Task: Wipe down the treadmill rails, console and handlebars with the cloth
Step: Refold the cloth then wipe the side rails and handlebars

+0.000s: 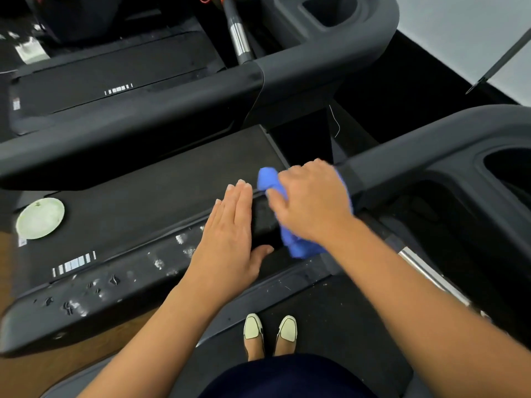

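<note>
A blue cloth (pixel 270 179) lies bunched over the treadmill's dark left handrail (pixel 120 285). My right hand (pixel 313 202) grips the cloth and presses it on the rail, near where the rail meets the console (pixel 448 173). My left hand (pixel 230 239) rests flat on the same rail just left of the cloth, fingers straight and thumb spread. White smears and wet marks dot the rail toward its near left end. Part of the cloth is hidden under my right hand.
A second treadmill (pixel 115 73) stands to the left with its own rail (pixel 143 122) and cup holder (pixel 330 10). A pale green disc (pixel 40 218) lies on that treadmill's belt. My feet in pale shoes (pixel 270 330) stand on the belt below. A chrome handlebar (pixel 425 271) runs at right.
</note>
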